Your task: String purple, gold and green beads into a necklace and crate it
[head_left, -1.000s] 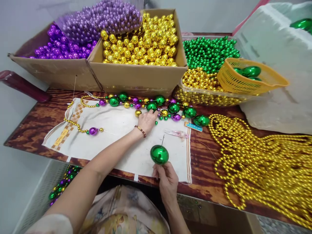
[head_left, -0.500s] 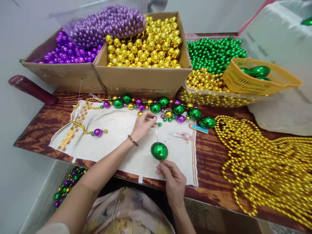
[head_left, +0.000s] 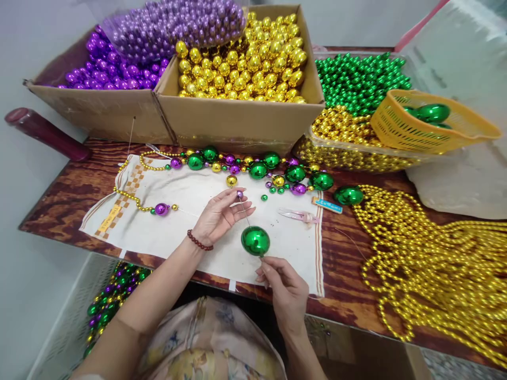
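Note:
My left hand (head_left: 222, 215), wearing a beaded bracelet, is turned palm up and pinches a small purple bead (head_left: 240, 195) at thumb and fingertip. A thin thread or needle (head_left: 245, 214) runs from it down to a large shiny green bead (head_left: 255, 240). Just below that bead, my right hand (head_left: 285, 287) pinches the strand where it comes out. On the white cloth (head_left: 190, 235) left of my hands lies a strand end with a purple bead (head_left: 161, 209) and a gold bead. Loose small green beads (head_left: 272, 190) sit beyond my left hand.
A strand of mixed beads (head_left: 258, 170) crosses the cloth's far edge. Thread snips (head_left: 298, 215) and a blue packet (head_left: 328, 205) lie right. Behind stand cartons of purple and gold beads (head_left: 237, 116) and a yellow basket (head_left: 420, 134). Gold bead strings (head_left: 431, 264) cover the right side.
My left hand has moved left and turned palm up, showing the purple bead at its fingertips. My right hand stays below the large green bead. The view has shifted slightly.

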Action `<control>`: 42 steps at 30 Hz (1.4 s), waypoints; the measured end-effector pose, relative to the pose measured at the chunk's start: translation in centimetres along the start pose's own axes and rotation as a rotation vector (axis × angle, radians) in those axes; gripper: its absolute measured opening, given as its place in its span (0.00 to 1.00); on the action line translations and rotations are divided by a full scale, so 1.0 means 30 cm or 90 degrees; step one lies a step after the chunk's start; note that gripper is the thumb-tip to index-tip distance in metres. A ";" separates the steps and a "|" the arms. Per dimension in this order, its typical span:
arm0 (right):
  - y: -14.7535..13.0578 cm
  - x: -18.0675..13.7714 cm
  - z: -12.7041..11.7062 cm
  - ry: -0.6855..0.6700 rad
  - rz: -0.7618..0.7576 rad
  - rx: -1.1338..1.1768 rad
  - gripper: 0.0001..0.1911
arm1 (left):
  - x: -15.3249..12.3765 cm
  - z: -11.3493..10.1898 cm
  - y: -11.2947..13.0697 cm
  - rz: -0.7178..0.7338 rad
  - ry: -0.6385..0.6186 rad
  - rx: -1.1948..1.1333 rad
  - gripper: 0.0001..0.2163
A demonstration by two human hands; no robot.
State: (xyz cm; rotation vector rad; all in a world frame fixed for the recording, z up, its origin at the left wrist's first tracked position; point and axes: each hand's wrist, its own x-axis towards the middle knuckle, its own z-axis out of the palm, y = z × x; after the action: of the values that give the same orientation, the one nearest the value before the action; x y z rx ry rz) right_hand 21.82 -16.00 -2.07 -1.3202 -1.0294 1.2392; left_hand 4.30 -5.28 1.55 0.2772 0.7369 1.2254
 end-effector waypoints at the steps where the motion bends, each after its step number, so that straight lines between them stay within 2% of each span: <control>1: 0.000 -0.001 0.001 0.003 0.005 -0.002 0.07 | 0.000 0.000 0.001 0.004 0.005 0.008 0.07; 10: 0.010 -0.002 0.004 0.002 0.013 -0.019 0.08 | 0.005 -0.002 -0.007 0.003 0.043 0.032 0.06; 20: 0.003 -0.011 0.013 0.025 0.058 -0.004 0.10 | -0.001 -0.001 -0.027 0.046 0.025 0.068 0.12; 26: 0.021 0.027 0.065 0.049 0.052 0.026 0.15 | -0.040 0.053 -0.127 -0.008 0.065 0.097 0.14; 29: 0.009 0.061 0.048 0.013 0.039 0.017 0.16 | -0.037 0.081 -0.165 0.010 0.092 0.116 0.16; 31: -0.013 0.097 0.010 0.022 0.003 -0.009 0.16 | -0.028 0.094 -0.166 0.031 0.049 0.225 0.15; 33: -0.041 0.140 -0.037 0.050 -0.039 -0.031 0.16 | -0.021 0.105 -0.157 0.020 -0.067 0.390 0.12; 36: -0.079 0.204 -0.100 0.019 -0.056 -0.001 0.13 | -0.023 0.119 -0.148 -0.008 -0.236 0.595 0.09; 38: -0.092 0.236 -0.133 0.050 -0.047 0.068 0.12 | -0.029 0.123 -0.148 -0.028 -0.277 0.673 0.08; 41: -0.097 0.259 -0.163 0.197 -0.043 0.222 0.12 | -0.035 0.123 -0.147 -0.095 -0.306 0.740 0.08; 42: -0.095 0.258 -0.166 0.211 -0.035 0.254 0.13 | -0.035 0.122 -0.144 -0.111 -0.316 0.752 0.07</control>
State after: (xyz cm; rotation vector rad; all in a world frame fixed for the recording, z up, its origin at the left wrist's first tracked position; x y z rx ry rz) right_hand 27.74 -8.59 -0.43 -1.1259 -0.5454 1.0703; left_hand 9.75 -7.04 2.21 1.3949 0.9424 0.3902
